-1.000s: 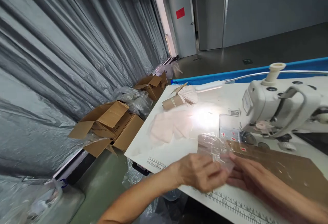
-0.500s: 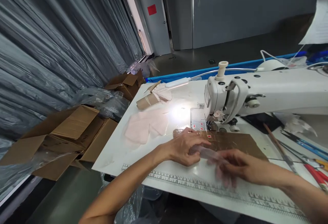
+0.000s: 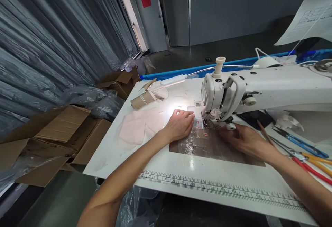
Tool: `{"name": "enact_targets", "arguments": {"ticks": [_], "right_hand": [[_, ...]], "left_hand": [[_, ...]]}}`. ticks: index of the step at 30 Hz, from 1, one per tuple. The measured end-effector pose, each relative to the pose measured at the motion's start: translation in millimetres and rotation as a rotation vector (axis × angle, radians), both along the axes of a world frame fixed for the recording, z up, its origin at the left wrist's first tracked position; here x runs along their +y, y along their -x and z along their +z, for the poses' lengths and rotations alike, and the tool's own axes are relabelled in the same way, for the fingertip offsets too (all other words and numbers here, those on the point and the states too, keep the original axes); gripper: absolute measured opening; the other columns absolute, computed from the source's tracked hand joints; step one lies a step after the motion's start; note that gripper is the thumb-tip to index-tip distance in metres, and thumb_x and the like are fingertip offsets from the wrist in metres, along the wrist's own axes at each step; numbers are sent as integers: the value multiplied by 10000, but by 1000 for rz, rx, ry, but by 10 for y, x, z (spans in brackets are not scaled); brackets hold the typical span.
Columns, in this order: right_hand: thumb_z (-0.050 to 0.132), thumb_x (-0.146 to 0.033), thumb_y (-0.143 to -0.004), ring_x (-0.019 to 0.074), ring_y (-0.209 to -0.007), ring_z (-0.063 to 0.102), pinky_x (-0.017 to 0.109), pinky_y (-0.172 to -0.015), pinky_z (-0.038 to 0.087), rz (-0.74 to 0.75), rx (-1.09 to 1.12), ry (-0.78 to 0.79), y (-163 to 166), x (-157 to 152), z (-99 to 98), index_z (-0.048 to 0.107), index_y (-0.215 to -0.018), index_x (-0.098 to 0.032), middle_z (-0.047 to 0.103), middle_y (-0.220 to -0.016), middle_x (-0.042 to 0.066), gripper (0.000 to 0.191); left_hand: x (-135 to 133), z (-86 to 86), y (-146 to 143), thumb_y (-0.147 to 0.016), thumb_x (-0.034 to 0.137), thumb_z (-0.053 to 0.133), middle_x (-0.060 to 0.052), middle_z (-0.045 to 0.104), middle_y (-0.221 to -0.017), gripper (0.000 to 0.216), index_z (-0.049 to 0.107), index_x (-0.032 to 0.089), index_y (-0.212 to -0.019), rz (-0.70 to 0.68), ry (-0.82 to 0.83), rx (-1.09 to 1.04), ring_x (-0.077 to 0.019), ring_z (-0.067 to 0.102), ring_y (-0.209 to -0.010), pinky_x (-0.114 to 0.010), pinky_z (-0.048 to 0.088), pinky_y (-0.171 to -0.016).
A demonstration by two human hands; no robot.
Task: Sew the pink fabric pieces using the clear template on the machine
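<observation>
A clear plastic sheet (image 3: 199,143) lies flat on the white sewing table (image 3: 166,171), over a brown panel, under the needle of a white sewing machine (image 3: 259,92). My left hand (image 3: 180,125) rests on the sheet's left edge, fingers stretched flat toward the presser foot. My right hand (image 3: 242,139) presses the sheet just right of the needle, fingers extended forward and flat. Small red marks show on the sheet near the foot.
Pale pink fabric pieces (image 3: 137,128) and a rolled brown bundle (image 3: 144,99) lie at the table's far left. Scissors and red-handled tools (image 3: 306,156) sit at the right. Open cardboard boxes (image 3: 59,137) stand on the floor left, beside a plastic curtain.
The hands, which held the clear plastic piece near the table's front edge, have moved it forward under the machine's needle and now lie flat on it. The view has swung right.
</observation>
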State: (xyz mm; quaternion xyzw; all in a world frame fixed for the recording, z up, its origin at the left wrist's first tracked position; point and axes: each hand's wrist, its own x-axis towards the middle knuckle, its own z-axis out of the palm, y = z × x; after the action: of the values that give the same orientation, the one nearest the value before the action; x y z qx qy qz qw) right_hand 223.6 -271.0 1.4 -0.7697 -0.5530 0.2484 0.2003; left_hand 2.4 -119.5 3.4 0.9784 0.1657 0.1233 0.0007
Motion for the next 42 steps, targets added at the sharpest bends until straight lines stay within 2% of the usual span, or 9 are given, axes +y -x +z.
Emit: {"name": "enact_targets", "arguments": {"ticks": [8,14,19,24,27,30,33,36,42], "right_hand": [[635,-498,-717,196,-627,575,327,-592,443,-29,165,47,-71,-286,-56,592,-924,-231,628,-700,12,340],[654,-452,-754,171,-660,531,299,-568,432,-69,395,-20,-44,-262,-147,608,-981,-209,571,-724,22,336],[693,-507,-764,100,-517,447,236,-444,353,-120,850,92,164,-92,13,604,-988,-190,513,-641,-23,398],[710,-472,-777,62,-440,423,184,-409,339,-86,1020,177,624,109,217,602,-1027,-162,501,-535,-58,413],[686,-471,-810,109,-685,605,215,-609,505,88,1143,183,759,167,269,605,-1119,-161,651,-793,31,445],[587,-502,-875,185,-908,641,321,-797,543,201,931,72,670,137,223,613,-1163,-188,671,-1017,79,427],[474,-454,-937,226,-903,637,401,-809,539,281,300,-198,477,58,89,622,-1191,-220,674,-1041,86,376],[419,-346,-952,255,-988,597,450,-844,522,530,-155,-404,342,20,-66,602,-1251,-254,626,-1125,109,362],[406,-357,-945,271,-916,595,458,-764,535,611,-362,-403,257,126,-193,599,-1254,-225,565,-1064,141,388]], "left_hand": [[286,-29,-179,-944,201,403,-136,565,-1265,260,596,152,-1111,-109,116,-43,-242,551,-1103,-419,430,-920],[-129,-40,134,-936,175,454,-81,639,-1220,257,618,159,-1133,-509,187,-66,-177,599,-1069,-333,477,-890],[-415,-20,225,-926,399,518,-124,632,-1199,346,625,145,-1135,-403,134,-21,-234,617,-959,-406,477,-841],[-301,65,370,-946,501,419,-97,660,-924,413,604,134,-984,-141,716,-217,-171,628,-799,-302,506,-682],[-262,127,480,-923,570,416,-65,647,-872,507,482,140,-1184,31,1148,-208,-129,620,-655,-234,474,-544],[-309,160,510,-818,500,642,-26,653,-856,679,359,175,-1342,168,1228,-144,-116,613,-605,-223,473,-530],[-358,155,459,-809,358,678,1,656,-815,640,373,186,-1345,244,1158,-164,-96,580,-535,-225,476,-519],[-338,135,390,-835,308,648,10,662,-786,523,430,181,-1293,308,1060,-230,-94,579,-538,-232,485,-548],[-272,117,365,-789,405,712,12,653,-766,657,403,172,-1320,395,963,-294,-120,602,-627,-249,490,-605]]}}
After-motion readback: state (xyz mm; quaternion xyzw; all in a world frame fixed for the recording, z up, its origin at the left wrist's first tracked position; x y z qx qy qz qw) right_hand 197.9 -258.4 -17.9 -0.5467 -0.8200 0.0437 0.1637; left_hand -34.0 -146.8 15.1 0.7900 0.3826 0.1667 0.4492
